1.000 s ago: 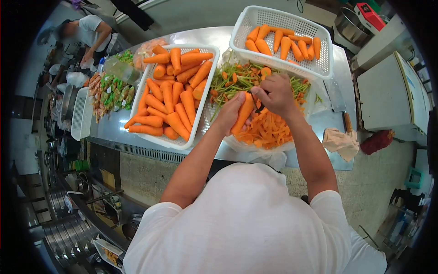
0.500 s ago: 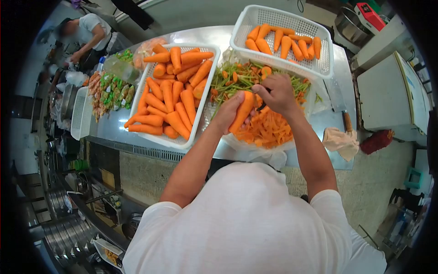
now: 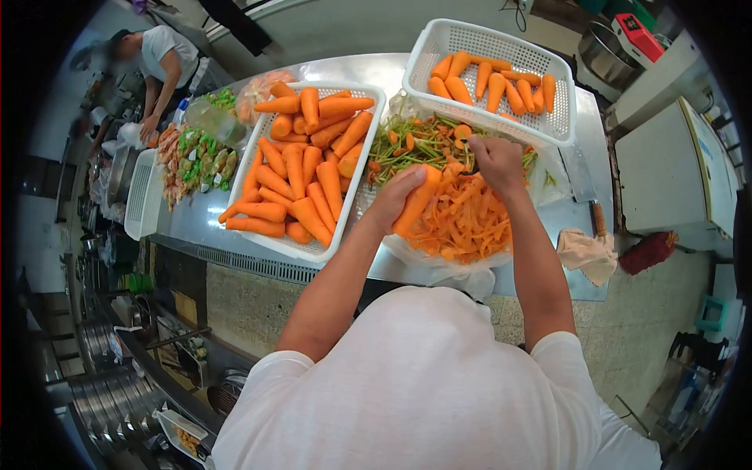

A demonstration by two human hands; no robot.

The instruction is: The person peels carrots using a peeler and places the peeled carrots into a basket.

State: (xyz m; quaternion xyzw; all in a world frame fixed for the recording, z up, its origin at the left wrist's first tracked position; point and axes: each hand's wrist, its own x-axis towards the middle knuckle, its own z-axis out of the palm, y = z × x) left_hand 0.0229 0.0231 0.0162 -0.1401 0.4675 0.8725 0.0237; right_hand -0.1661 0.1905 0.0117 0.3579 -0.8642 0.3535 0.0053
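My left hand [image 3: 398, 196] is closed around a carrot [image 3: 418, 205], tilted with its thick end up and away from me. Just right of it, my right hand [image 3: 500, 164] grips a small dark peeler [image 3: 471, 170], mostly hidden by the fingers. A small gap separates the right hand from the carrot. Beneath both hands lies a heap of orange carrot peelings [image 3: 466, 223] on clear plastic. Green stem trimmings [image 3: 395, 149] and cut carrot tops spread behind the peelings.
A white basket [image 3: 379, 117] piled with carrots stands left; another basket [image 3: 568, 129] with several carrots sits at the back right. A knife [image 3: 599, 219] and a cloth [image 3: 587, 254] lie at the right edge. Green-wrapped bundles [image 3: 205, 157] are far left, near another person [image 3: 168, 59].
My right hand with the peeler has moved from against the carrot's upper end to a little right of it. The carrot stays in my left hand. The whole view has shifted slightly.
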